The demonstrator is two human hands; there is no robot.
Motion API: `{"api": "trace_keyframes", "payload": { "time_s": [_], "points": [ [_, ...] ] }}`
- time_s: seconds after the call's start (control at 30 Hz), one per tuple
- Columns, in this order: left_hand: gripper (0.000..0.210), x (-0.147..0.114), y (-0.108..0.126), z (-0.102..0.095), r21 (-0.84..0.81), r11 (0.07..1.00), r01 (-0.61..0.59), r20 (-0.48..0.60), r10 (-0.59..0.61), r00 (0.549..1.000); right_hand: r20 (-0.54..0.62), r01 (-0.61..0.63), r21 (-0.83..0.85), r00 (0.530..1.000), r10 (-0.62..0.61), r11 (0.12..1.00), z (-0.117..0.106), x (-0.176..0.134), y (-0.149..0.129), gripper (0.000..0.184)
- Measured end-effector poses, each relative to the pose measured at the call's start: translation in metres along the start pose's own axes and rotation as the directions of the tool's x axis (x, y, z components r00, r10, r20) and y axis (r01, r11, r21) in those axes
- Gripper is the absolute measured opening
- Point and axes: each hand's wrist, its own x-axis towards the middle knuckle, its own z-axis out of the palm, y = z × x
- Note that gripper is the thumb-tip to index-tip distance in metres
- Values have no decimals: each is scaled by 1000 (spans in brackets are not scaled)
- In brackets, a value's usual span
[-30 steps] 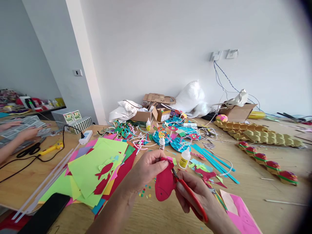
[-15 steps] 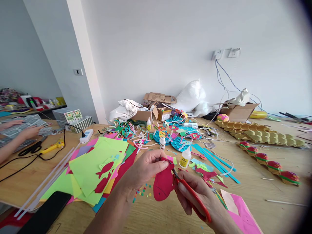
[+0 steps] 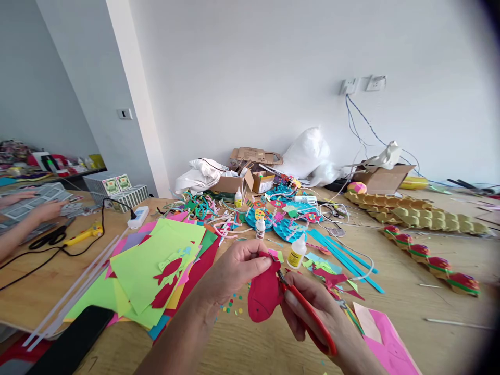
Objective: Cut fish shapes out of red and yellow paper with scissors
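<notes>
Between thumb and fingers, my left hand [image 3: 250,268] pinches the top of a red paper fish [image 3: 262,298]. The fish hangs above the table, with a small eye and a curved line drawn near its lower end. My right hand [image 3: 312,307] grips scissors [image 3: 314,320] with red handles. Their blades meet the fish's right edge near my left fingertips; part of the blades is hidden by the paper. Just behind the hands stands a white glue bottle [image 3: 297,252] with a yellow label. Red and green paper scraps [image 3: 332,276] lie right of it.
Coloured paper sheets [image 3: 156,260] are piled at left, with red fish cut-outs [image 3: 170,272] on top. A black phone [image 3: 74,341] lies at front left. Painted egg-carton strips [image 3: 429,255] stretch along the right. Another person's hands [image 3: 49,211] handle grey sheets at far left.
The red paper fish has shifted slightly to the right and turned a little. Both hands keep their holds, and the scissor blades stay at the fish's edge.
</notes>
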Motion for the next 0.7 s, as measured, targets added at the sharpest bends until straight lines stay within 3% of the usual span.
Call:
{"api": "trace_keyframes", "payload": {
  "time_s": [0.33,0.7],
  "points": [
    [16,-1,1,-3,6,1000,27,30,-27,999,54,-12,38,999,10,999,-2,0,0,48],
    [15,-1,0,-7,66,995,68,76,-73,994,124,-14,-63,992,22,998,-13,-3,-4,49]
  ]
}}
